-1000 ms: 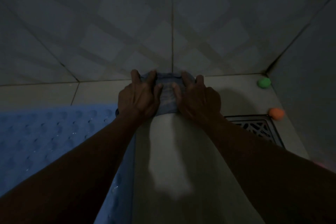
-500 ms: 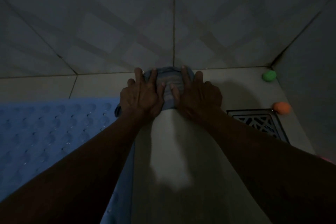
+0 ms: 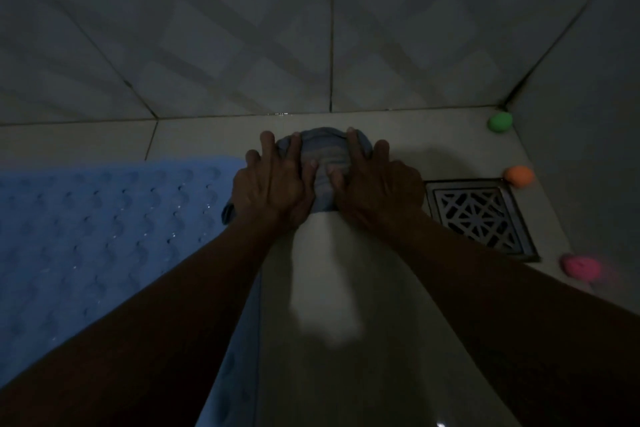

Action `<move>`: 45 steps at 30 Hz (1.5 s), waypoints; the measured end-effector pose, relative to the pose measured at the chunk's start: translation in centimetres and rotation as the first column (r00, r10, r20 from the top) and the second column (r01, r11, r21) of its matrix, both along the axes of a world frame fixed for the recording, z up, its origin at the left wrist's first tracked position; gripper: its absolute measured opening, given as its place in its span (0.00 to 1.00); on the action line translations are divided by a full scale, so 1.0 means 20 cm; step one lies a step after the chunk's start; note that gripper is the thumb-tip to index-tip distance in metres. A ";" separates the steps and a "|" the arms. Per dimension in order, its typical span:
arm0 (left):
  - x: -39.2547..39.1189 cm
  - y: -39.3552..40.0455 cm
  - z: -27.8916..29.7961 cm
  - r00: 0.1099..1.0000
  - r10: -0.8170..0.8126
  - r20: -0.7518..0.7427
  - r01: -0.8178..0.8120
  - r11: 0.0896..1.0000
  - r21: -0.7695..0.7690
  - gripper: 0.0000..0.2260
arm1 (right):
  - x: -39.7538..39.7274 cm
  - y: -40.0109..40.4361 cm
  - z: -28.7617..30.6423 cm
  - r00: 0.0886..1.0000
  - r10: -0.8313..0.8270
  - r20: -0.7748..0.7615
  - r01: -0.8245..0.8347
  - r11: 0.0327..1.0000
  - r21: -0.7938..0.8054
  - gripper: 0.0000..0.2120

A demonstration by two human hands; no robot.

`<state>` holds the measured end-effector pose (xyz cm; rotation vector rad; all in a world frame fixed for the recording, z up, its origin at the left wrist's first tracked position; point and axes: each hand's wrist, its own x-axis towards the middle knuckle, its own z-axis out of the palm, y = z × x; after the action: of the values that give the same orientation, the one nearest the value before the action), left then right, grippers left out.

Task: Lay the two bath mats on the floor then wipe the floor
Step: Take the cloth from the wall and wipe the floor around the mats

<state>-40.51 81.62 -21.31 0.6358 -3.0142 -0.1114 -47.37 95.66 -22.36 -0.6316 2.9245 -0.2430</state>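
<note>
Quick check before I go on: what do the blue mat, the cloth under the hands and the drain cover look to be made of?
Blue mat: likely soft rubber or PVC, matte, going by its moulded rows of bumps.
Cloth: woven or terry fabric, bunched in soft folds with faint stripes, pressed by the left hand and right hand.
Drain cover: metal, probably stainless, with a dull sheen and cut-out lattice.

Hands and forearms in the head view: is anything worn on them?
Nothing visible. The left hand and right hand are bare, with no gloves, and both forearms show no sleeves. No watch or ring is discernible, though the light is dim.
</note>
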 end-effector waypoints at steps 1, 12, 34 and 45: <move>0.02 0.01 0.00 1.000 -0.002 0.011 0.002 1.000 -0.005 0.29 | 0.03 0.01 0.00 1.000 -0.002 0.001 0.002 1.000 0.007 0.35; 0.37 0.17 -0.02 0.998 0.035 0.048 -0.034 0.999 -0.022 0.29 | 0.39 0.17 0.02 1.000 0.000 0.013 0.000 1.000 0.023 0.37; 1.09 0.45 0.03 0.988 0.012 0.151 -0.009 1.000 -0.017 0.30 | 1.11 0.47 0.05 0.997 -0.018 0.078 0.017 1.000 0.010 0.38; 1.43 0.66 0.05 0.971 0.079 0.225 -0.062 0.995 -0.079 0.30 | 1.47 0.64 0.08 0.998 0.026 0.061 -0.026 1.000 -0.005 0.38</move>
<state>-11.98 94.88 -20.34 0.7994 -3.1908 0.0789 -17.94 108.51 -20.72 -0.6505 2.8560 -0.2617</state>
